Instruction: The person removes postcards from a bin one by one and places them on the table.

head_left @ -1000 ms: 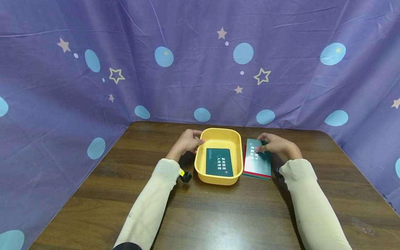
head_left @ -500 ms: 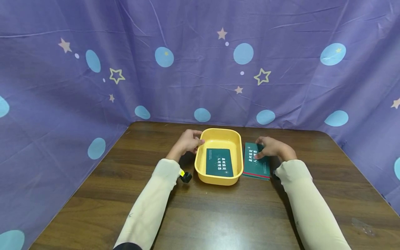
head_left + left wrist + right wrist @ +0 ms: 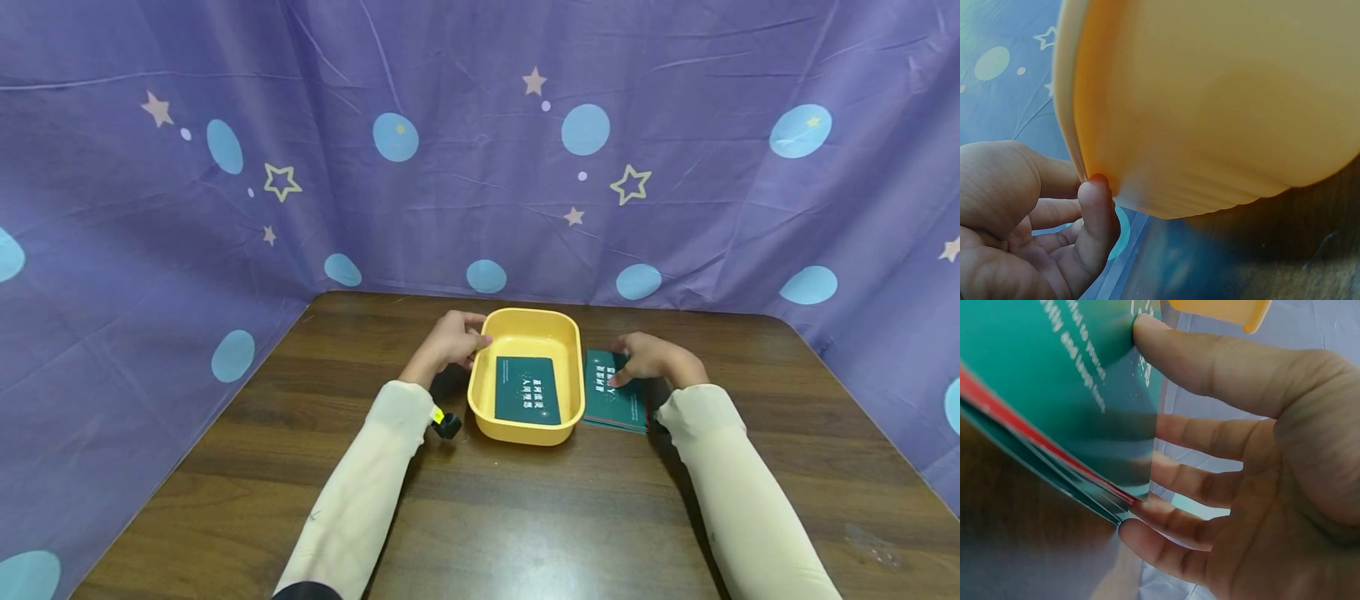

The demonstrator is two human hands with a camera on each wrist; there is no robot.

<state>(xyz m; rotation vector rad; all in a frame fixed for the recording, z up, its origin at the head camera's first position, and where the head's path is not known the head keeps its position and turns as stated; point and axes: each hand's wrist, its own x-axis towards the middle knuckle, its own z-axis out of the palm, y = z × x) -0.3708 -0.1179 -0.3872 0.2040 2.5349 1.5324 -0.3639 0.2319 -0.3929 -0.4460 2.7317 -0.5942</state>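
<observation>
In the head view, my left hand (image 3: 450,340) pinches the left rim of a yellow plastic basin (image 3: 528,340), thumb inside the wall and fingers outside. The left wrist view shows that thumb (image 3: 1099,212) at the basin's edge. A dark green booklet (image 3: 527,390) with white lettering lies flat in the basin's near half. Just right of the basin, my right hand (image 3: 656,360) grips a stack of similar green booklets (image 3: 618,407). Its thumb presses the top cover and the other fingers reach round the far edge. A red layer (image 3: 1035,437) shows among the stacked edges in the right wrist view.
Both things are on a brown wooden table (image 3: 517,517). A purple curtain (image 3: 480,167) with stars and blue dots hangs behind and along the sides. A black wrist camera (image 3: 447,426) juts from the left cuff beside the basin. Something small and clear (image 3: 870,542) lies far right.
The far edge of the green booklet stack has come down, and its red strip shows thinner. My right hand has shifted slightly left and nearer. The left hand and basin have stayed put.
</observation>
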